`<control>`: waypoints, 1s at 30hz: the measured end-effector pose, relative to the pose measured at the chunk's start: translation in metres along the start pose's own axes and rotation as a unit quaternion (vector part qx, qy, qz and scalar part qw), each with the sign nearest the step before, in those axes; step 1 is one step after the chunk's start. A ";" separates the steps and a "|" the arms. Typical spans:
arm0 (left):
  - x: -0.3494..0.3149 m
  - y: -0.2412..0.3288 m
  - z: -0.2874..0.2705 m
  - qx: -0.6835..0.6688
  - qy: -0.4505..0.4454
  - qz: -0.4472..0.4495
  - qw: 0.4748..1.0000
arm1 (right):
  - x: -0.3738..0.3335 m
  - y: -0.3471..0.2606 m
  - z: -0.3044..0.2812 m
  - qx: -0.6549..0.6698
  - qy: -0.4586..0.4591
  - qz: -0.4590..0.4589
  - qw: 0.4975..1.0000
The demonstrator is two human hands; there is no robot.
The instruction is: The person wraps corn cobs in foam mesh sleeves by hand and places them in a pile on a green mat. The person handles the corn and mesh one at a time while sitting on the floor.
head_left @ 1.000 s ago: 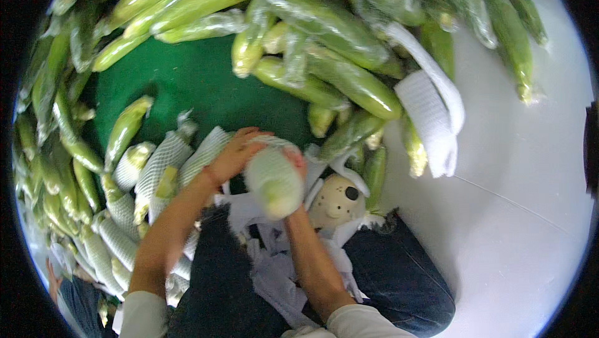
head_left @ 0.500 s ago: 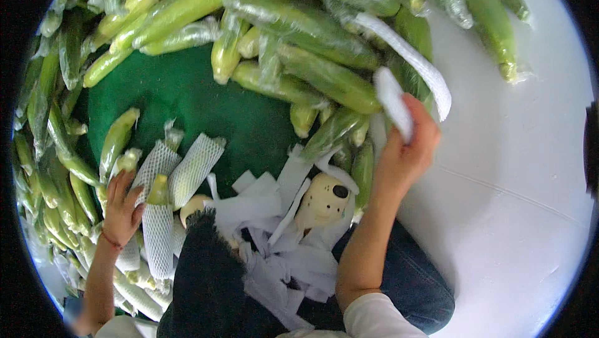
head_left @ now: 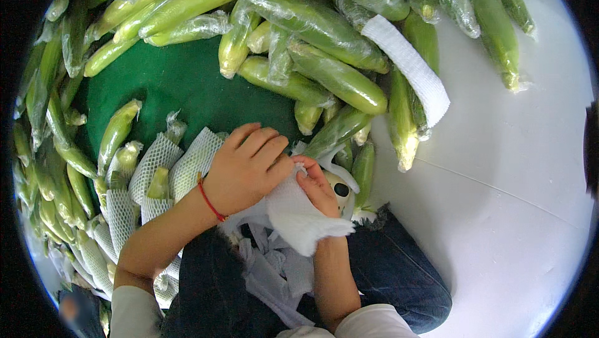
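Observation:
In front of my lap both hands are on a white foam net sleeve (head_left: pixel 306 219), which hangs flattened over my right wrist. My left hand (head_left: pixel 246 166) has its fingers curled at the sleeve's upper end. My right hand (head_left: pixel 318 188) pinches the same end between thumb and fingers. Beside my left forearm stand ears of corn in white foam net sleeves (head_left: pixel 156 157). Beyond my hands lie green-husked ears of corn (head_left: pixel 337 76) wrapped in clear film.
A second white foam sleeve (head_left: pixel 412 69) lies across corn at the right of the pile. More wrapped corn (head_left: pixel 68 151) lines the left side. Green cloth (head_left: pixel 181 88) and a pale smooth surface (head_left: pixel 499 213) show around the pile. A cream-coloured item with black spots (head_left: pixel 342 189) sits behind my right hand.
My right hand has come back from the far right to my lap with a white foam sleeve. My left hand has left the sleeved corn and joined it at the sleeve.

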State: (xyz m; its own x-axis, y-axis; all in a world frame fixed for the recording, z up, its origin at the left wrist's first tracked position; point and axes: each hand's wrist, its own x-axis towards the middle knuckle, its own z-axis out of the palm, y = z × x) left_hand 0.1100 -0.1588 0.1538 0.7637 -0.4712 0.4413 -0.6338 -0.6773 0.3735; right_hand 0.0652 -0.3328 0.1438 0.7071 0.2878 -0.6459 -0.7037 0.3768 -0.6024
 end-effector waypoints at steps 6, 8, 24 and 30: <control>-0.017 -0.005 0.035 -0.599 -0.077 -0.479 0.637 | 0.014 0.017 -0.026 0.045 0.039 0.033 0.998; -0.022 0.005 0.047 -0.736 -0.222 -0.432 0.470 | 0.007 0.001 -0.010 0.216 0.095 -0.068 0.969; 0.061 -0.002 0.111 -0.394 -0.015 -0.313 0.864 | 0.073 -0.039 -0.090 0.141 0.271 -0.250 0.919; -0.001 0.017 0.046 -0.489 -0.059 -0.247 0.835 | -0.002 0.013 -0.033 -0.047 0.231 -0.317 0.919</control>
State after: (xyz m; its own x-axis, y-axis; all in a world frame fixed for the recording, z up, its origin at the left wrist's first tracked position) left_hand 0.1043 -0.1960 0.1227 0.9318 -0.3621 -0.0251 0.0083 -0.0481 0.9988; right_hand 0.0526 -0.3569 0.1217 0.8865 -0.3763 -0.2693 -0.1799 0.2559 -0.9498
